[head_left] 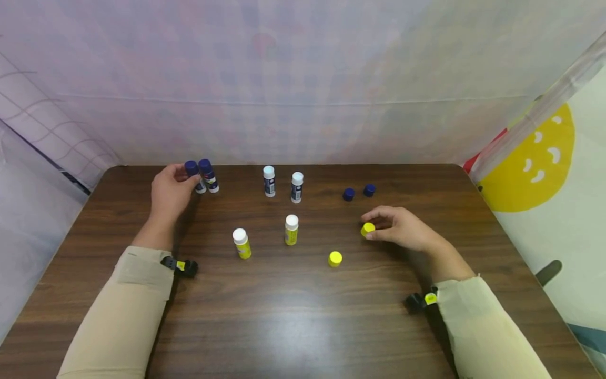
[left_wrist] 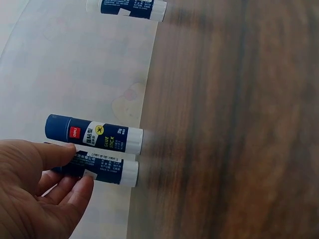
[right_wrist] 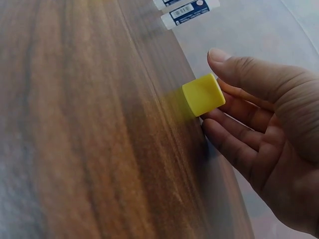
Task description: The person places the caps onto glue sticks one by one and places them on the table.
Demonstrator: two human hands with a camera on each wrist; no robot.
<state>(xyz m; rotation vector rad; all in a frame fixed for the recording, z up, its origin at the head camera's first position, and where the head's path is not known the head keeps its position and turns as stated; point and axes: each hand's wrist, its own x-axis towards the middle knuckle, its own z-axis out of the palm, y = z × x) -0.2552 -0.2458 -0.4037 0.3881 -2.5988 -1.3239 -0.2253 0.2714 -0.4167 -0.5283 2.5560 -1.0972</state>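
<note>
At the back left, my left hand (head_left: pixel 171 192) holds a blue-capped glue stick (left_wrist: pixel 104 168) between thumb and fingers. The stick stands upright, close beside a second blue-capped glue stick (left_wrist: pixel 94 134). On the right, my right hand (head_left: pixel 402 227) is around a yellow cap (right_wrist: pixel 203 95) on the table. In the right wrist view the thumb stands a little off the cap, and the loosely bent fingers lie behind it. Another yellow cap (head_left: pixel 335 259) sits to the left of that hand. Two blue caps, one nearer (head_left: pixel 349 195) and one farther (head_left: pixel 370 190), lie beyond it.
Two uncapped blue-labelled glue sticks, one left (head_left: pixel 269 181) and one right (head_left: pixel 296 187), stand at the back middle. Nearer stand two yellow-labelled sticks with white tops, left (head_left: pixel 242 243) and right (head_left: pixel 291 230). A pale curtain (head_left: pixel 293 126) hangs behind the wooden table (head_left: pixel 265 316).
</note>
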